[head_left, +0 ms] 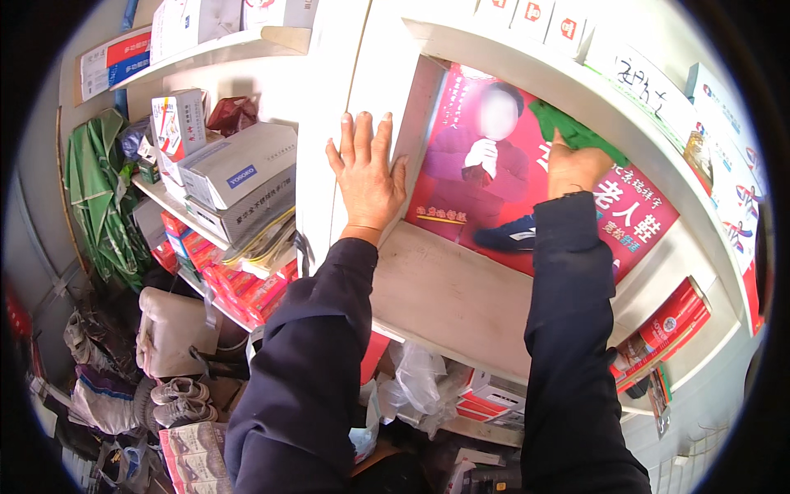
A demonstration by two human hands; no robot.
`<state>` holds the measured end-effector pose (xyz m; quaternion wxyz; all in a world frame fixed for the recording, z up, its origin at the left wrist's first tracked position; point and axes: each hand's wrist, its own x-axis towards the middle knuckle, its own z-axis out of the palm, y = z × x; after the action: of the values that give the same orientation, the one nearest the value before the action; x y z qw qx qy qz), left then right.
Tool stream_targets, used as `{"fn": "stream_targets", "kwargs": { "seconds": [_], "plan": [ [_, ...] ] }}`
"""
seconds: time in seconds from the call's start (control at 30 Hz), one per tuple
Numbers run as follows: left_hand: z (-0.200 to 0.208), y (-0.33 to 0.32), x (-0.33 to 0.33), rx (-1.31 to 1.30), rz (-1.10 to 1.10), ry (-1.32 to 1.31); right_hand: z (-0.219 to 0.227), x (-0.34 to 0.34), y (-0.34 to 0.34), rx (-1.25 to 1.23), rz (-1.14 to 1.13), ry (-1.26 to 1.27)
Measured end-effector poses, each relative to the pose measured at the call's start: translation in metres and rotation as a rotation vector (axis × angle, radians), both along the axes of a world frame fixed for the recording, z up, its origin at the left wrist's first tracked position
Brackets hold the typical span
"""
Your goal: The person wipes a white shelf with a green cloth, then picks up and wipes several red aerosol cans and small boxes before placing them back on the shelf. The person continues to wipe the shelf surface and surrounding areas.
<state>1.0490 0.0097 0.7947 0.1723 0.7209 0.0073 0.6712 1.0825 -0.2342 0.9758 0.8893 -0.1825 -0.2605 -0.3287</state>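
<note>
Green tarp [97,198]; pale shoes [183,410]; red canister [668,328]

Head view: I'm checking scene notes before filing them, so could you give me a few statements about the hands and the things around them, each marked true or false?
1. The right hand holds a green cloth against the poster. True.
2. The left hand is clenched in a fist. False: the left hand is spread on the white upright.
3. The green sheet is at the right side of the view. False: the green sheet is at the left.
4. A red package lies to the right of the right sleeve. True.
5. The right sleeve is white. False: the right sleeve is dark.
</note>
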Motion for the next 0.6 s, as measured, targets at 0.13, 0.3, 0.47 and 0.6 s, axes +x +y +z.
{"fn": "stream_targets", "kwargs": {
  "seconds": [0.13,0.3,0.47,0.6],
  "plan": [
    [0.0,-0.001,0.0,0.003,-0.016,-0.026,-0.017,0.014,0.054,-0.152,-0.004,-0.063],
    [-0.001,0.0,0.0,0.009,-0.012,-0.023,-0.057,0.061,0.114,-0.365,0.014,-0.012],
    [-0.001,0.0,0.002,0.017,0.003,-0.024,-0.088,0.109,0.158,-0.667,-0.005,-0.196],
    [-0.002,0.002,0.003,0.026,0.024,-0.011,-0.107,0.116,0.151,-0.776,0.291,-0.213]
  ]
}}
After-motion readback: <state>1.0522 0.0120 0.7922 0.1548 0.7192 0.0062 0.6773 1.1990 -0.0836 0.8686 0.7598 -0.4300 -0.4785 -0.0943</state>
